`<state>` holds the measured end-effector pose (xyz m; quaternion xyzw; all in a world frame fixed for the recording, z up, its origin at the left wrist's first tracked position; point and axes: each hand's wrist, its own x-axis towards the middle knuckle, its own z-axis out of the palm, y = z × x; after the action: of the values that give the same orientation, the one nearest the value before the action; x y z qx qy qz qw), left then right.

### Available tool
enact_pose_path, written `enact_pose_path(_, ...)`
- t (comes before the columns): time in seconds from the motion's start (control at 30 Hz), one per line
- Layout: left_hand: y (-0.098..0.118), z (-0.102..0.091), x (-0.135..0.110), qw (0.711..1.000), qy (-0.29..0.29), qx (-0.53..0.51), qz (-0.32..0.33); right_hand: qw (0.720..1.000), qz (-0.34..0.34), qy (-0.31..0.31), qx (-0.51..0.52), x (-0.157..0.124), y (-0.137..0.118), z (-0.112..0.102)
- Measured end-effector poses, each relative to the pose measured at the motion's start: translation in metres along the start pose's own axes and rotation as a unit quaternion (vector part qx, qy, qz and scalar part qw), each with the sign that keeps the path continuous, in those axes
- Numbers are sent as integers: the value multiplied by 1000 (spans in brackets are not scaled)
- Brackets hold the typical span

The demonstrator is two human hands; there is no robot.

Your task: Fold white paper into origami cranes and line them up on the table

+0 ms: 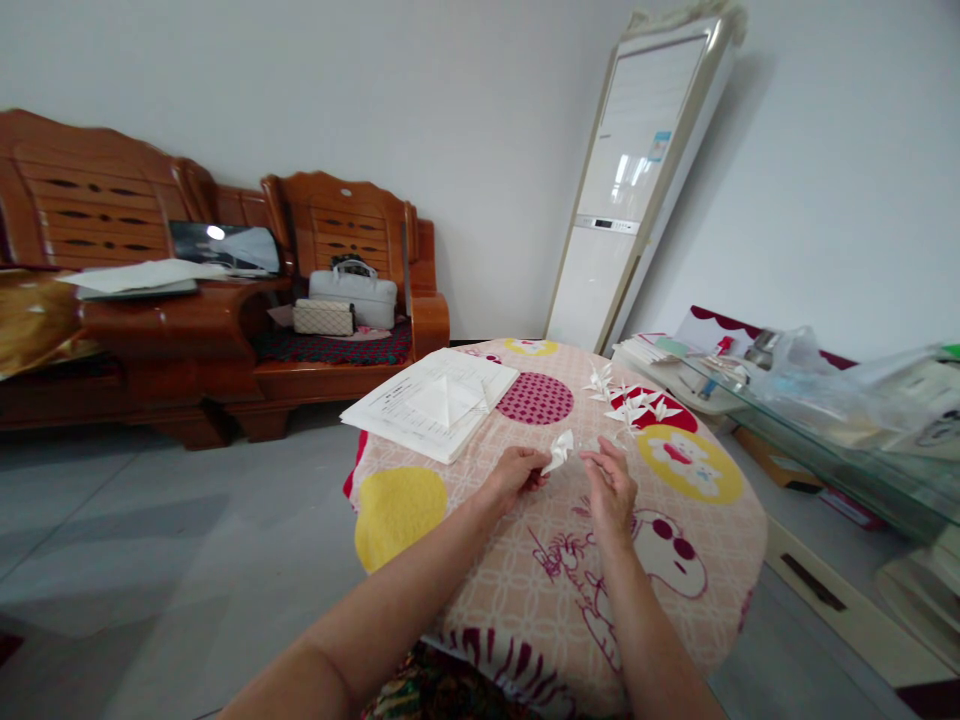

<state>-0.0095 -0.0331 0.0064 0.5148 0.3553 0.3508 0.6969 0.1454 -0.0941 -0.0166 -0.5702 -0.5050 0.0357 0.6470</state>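
Observation:
My left hand (520,475) pinches a small white folded paper crane (559,452) by its lower left side, just above the table. My right hand (611,490) is a short gap to the right of it, fingers apart and partly bent, with nothing visible in them. Several finished-looking white paper cranes (634,402) sit in a cluster at the table's far right. To the left, a stack of printed paper sheets (397,405) bears a creased white piece of paper (448,402) that rises to a point.
A patterned cloth (495,570) covers the round table. At right stands a glass-topped cabinet (847,440) with a plastic bag (802,370) and clutter. Behind are a wooden armchair (352,220) holding bags and a tall white air conditioner (637,170).

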Motion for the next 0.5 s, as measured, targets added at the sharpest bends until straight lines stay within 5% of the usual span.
enact_pose_path(0.5, -12, 5, 6, 987, 35, 147, 63, 999, 48, 2, 14, 0, 9, 5)
